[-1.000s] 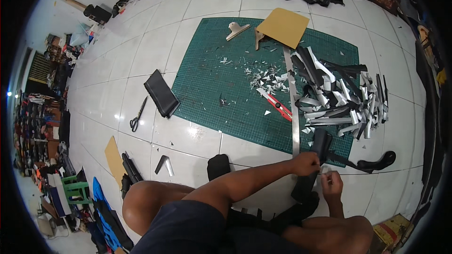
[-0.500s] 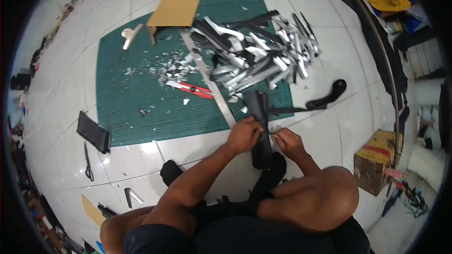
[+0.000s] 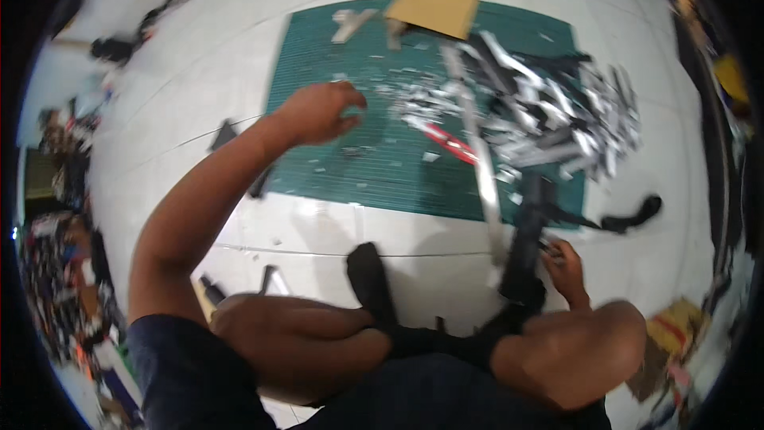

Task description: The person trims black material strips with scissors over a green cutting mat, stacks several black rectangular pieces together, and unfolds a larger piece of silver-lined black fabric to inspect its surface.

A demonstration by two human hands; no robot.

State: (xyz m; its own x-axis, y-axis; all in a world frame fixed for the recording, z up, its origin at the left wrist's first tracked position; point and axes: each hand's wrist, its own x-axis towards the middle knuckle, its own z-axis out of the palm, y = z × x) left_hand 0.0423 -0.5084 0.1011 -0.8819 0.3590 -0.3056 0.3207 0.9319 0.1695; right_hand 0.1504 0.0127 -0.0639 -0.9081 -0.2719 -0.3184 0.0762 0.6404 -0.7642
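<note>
My left hand (image 3: 322, 114) is raised over the left part of the green cutting mat (image 3: 318, 179), its fingers curled but apart with nothing between them. At the near right, a long, flat black piece (image 3: 525, 247) lies against my leg, a dark strap running from it to a curved black end (image 3: 633, 215). Beside its right edge, my right hand (image 3: 565, 268) has its fingers pinched together on something small and dark, too blurred to name. A red utility knife (image 3: 450, 142) lies on the mat, left of a metal ruler (image 3: 480, 167).
Black and silver strips (image 3: 541, 99) are heaped on the mat's right, small silver scraps (image 3: 430, 99) left of the ruler. Tan board (image 3: 438, 4) and a T-shaped metal piece (image 3: 350, 24) are at the far side. My left forearm partly covers a black item (image 3: 225, 137).
My left hand has let go of the black piece and swung left over the mat. My right hand stays beside that piece. The whole view has shifted left.
</note>
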